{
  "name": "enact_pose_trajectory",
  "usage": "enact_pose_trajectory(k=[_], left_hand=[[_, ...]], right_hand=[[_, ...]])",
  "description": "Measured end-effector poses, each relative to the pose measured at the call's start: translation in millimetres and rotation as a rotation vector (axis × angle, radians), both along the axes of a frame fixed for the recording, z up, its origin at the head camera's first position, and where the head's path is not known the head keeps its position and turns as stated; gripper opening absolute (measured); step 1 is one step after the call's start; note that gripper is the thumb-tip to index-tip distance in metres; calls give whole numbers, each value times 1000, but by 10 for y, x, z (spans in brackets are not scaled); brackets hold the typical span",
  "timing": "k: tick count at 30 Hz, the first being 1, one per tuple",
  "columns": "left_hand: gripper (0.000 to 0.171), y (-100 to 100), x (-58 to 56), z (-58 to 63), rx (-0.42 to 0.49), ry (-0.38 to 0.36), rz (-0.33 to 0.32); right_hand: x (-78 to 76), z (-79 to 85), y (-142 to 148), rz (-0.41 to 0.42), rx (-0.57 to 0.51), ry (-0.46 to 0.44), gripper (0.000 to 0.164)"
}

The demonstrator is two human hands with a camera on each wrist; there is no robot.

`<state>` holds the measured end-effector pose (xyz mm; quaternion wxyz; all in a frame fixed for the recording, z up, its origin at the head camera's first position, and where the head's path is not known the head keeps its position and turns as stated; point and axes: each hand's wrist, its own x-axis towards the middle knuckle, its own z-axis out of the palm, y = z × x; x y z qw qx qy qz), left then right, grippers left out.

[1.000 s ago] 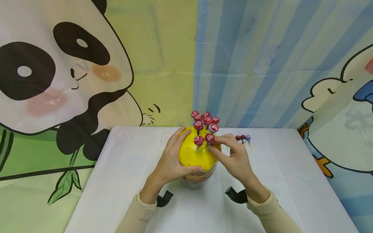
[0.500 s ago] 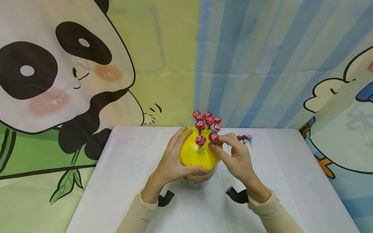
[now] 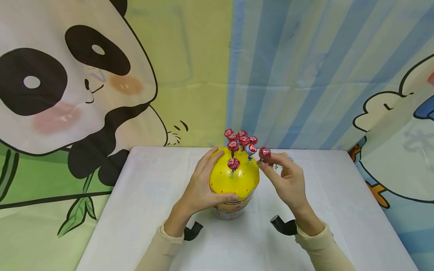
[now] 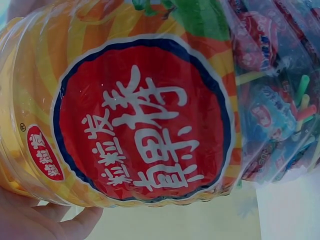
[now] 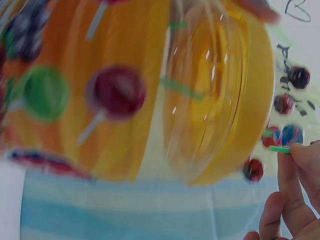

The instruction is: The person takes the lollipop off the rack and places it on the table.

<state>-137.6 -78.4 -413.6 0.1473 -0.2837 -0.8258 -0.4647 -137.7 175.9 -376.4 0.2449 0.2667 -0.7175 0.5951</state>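
Note:
A clear plastic candy jar with a domed yellow lid stands upright on the table. My left hand grips the lid's left side, fingers behind it and thumb across the front. Small holes dot the lid, and several wrapped lollipops stick up from it, mostly toward the back. Just right of the lid, my right hand pinches a red-wrapped lollipop between thumb and fingers. Its green stick pokes out in the right wrist view. Through the jar wall, the left wrist view shows more lollipops inside.
Loose lollipops lie on the white table behind my right hand, mostly hidden by it. A dark curved piece juts from the left wrist, another from the right. A printed backdrop hangs behind the table.
My right hand has drawn the red lollipop out of the lid's front and carried it rightward past the lid's edge. The left hand keeps its grip in place.

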Motion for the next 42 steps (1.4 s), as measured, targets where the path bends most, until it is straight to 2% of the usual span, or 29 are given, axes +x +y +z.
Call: enact_pose_trajectory(k=[6, 10, 14, 17, 23, 31, 36, 42], left_hand=[[111, 2, 5, 2, 2, -7, -2], [113, 5, 9, 5, -4, -6, 3], [113, 6, 8, 4, -9, -5, 6], [113, 6, 6, 5, -8, -9, 3], [113, 0, 17, 17, -18, -11, 12], [112, 3, 17, 15, -22, -25, 16], [113, 0, 14, 10, -20, -22, 12], [113, -3, 9, 5, -17, -13, 7]], right_hand=[[-76, -47, 217, -145, 39, -49, 25], [-96, -14, 340, -256, 74, -119, 16], [-154, -80, 500, -336, 95, -202, 18], [-250, -234, 663, -395, 116, -262, 21], [-553, -717, 1070, -461, 128, -371, 27], [-826, -1133, 1474, -516, 150, -632, 35], [-951, -1351, 1660, -579, 274, -741, 34], [-1063, -1553, 1778, -584, 392, -839, 36]])
